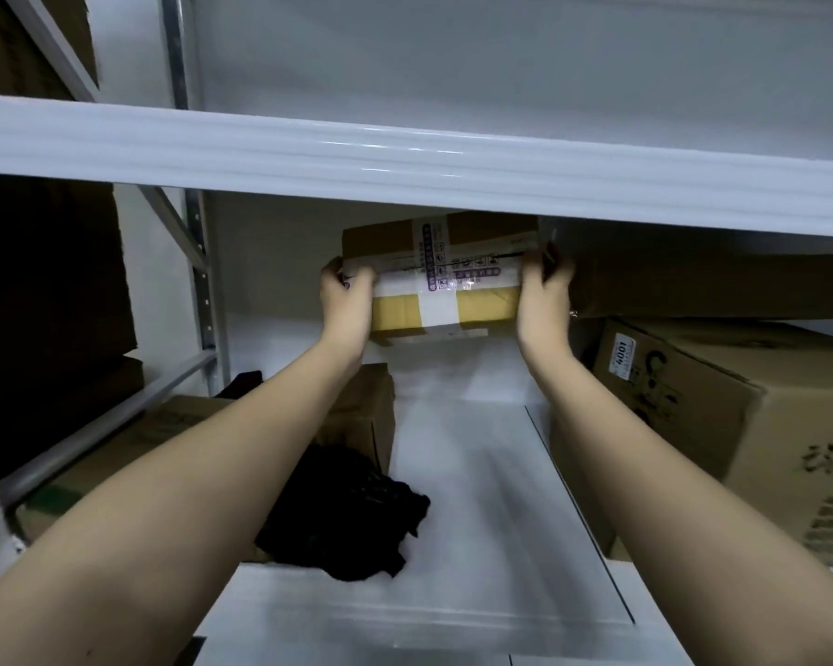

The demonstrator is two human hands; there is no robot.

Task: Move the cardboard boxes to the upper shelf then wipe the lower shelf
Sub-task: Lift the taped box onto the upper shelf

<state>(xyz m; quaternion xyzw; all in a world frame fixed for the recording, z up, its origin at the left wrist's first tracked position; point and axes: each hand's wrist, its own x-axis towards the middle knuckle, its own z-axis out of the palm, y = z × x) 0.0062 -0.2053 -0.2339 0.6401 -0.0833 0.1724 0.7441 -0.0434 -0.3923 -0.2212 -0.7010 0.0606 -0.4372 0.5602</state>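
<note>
A small cardboard box (446,281) sealed with white tape and purple print sits at the back of the white lower shelf (472,473). My left hand (345,300) grips its left end and my right hand (544,290) grips its right end. Whether the box is lifted off the shelf I cannot tell. The white front beam of the upper shelf (405,156) runs across just above the box. A black cloth (347,516) lies crumpled on the lower shelf near the front left.
A large printed cardboard box (741,425) stands at the right, with a long flat box (717,286) on top of it. Low boxes (131,454) and a small brown one (366,415) fill the left side. A grey upright post (203,290) stands at the left.
</note>
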